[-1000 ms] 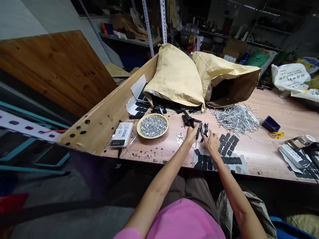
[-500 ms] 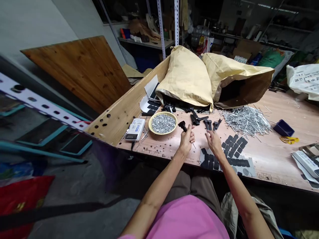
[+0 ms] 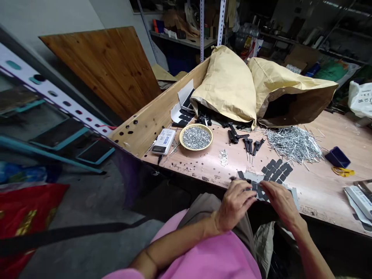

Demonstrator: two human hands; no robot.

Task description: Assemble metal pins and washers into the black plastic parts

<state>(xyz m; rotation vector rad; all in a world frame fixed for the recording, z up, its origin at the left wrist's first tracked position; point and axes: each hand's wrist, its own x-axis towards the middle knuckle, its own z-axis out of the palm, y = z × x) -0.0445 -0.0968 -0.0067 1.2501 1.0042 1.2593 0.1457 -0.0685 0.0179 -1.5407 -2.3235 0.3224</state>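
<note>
My left hand [image 3: 236, 203] is at the near edge of the wooden table [image 3: 319, 190], fingers curled round a black handled part whose tip [image 3: 232, 179] pokes out above the knuckles. My right hand [image 3: 280, 203] is right beside it. Its fingers are pressed together and reach left over a grey sheet of black pads [image 3: 273, 170], with the tips meeting the left hand. What those fingertips pinch is hidden. More black handled parts [image 3: 250, 145] lie farther back on the table.
A yellow dish of small metal bits [image 3: 196, 136] and a white device [image 3: 163, 141] are at the left. A heap of metal pins [image 3: 293, 141], a blue tray [image 3: 337, 157] and two paper sacks [image 3: 229, 85] lie behind. A wooden board [image 3: 110, 66] leans at the left.
My left hand picked a black part from the cluster and drew it back to the table's near edge. My right hand followed to the pad sheet. My view swung left and down.
</note>
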